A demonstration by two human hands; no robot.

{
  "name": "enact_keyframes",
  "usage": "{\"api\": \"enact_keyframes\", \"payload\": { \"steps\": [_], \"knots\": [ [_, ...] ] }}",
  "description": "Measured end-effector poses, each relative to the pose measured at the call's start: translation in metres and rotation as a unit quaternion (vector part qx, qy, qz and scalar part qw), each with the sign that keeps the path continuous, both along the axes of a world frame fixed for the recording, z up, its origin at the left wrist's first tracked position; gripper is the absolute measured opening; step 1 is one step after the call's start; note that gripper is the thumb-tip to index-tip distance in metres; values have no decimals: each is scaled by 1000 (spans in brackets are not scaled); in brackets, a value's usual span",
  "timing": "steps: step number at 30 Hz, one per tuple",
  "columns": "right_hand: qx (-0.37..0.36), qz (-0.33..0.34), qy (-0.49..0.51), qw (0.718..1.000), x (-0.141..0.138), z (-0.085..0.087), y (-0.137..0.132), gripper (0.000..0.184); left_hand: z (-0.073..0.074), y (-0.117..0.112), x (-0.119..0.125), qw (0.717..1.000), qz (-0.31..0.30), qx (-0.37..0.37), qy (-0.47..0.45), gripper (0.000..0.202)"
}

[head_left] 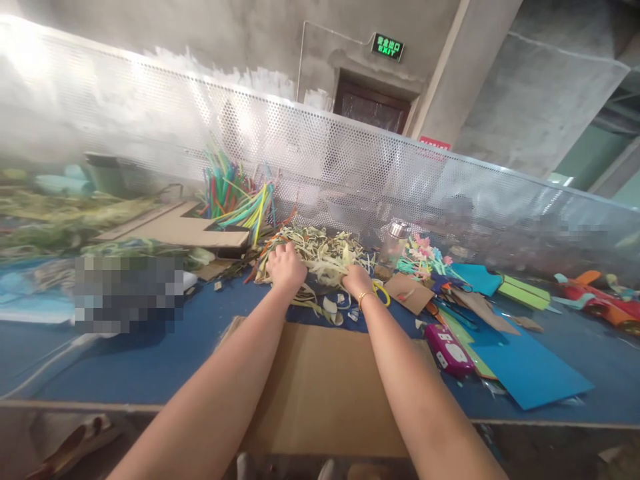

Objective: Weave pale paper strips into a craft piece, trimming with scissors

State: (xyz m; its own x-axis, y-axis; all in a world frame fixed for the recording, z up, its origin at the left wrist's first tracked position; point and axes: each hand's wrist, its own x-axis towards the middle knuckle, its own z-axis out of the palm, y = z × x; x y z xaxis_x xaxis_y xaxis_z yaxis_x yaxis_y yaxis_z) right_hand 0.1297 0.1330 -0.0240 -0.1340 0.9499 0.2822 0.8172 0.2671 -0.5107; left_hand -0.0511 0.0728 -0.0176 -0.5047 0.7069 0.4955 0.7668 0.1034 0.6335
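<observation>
A loose heap of pale, dried, husk-like plant strips (320, 250) lies at the table's middle, toward the back. My left hand (287, 267) is at the heap's left side, its fingers curled down onto the strips. At the right side, my right hand (357, 280), with a gold bracelet at the wrist, has closed fingers around some whitish strips; its fingertips are hidden. Scraps of strip and small white pieces (333, 310) lie between the hands. A brown cardboard sheet (330, 387) spans the near edge beneath my forearms.
Behind left stand colourful pipe cleaners (225, 190) beside cut cardboard (170, 227). A glass jar (395, 243), pink flowers (425, 252), a purple box (449, 350) and blue sheets (533, 363) are on the right. A perforated metal panel (300, 140) borders the back.
</observation>
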Motion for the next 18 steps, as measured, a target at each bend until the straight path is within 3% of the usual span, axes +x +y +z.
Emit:
{"api": "enact_keyframes", "payload": {
  "steps": [2, 3, 6, 8, 9, 11, 13, 16, 18],
  "knots": [
    [22, -25, 185, 982, 4, 5, 4, 9, 7, -6, 8, 998, -10, 56, 2, 57],
    [23, -35, 295, 955, 5, 9, 5, 11, 11, -9, 12, 996, -21, 86, 10, 58],
    [-18, 6, 568, 823, 7, 23, 4, 18, 22, -15, 24, 984, -76, 160, 24, 48],
    [-64, 78, 648, 754, 6, 31, 1, 23, 25, -15, 29, 971, -154, 180, 5, 36],
    [-88, 111, 664, 734, 5, 34, -1, 26, 24, -13, 31, 963, -202, 180, -14, 31],
    [-130, 150, 668, 718, 0, 36, -6, 29, 18, -6, 34, 940, -289, 166, -67, 27],
    [-155, 156, 657, 721, -6, 35, -10, 29, 10, 2, 37, 917, -342, 145, -145, 34],
    [-166, 138, 639, 738, -15, 32, -14, 28, -2, 12, 39, 875, -402, 94, -254, 33],
    [-169, 130, 630, 747, -18, 29, -15, 28, -5, 16, 39, 860, -403, 71, -305, 25]
  ]
}}
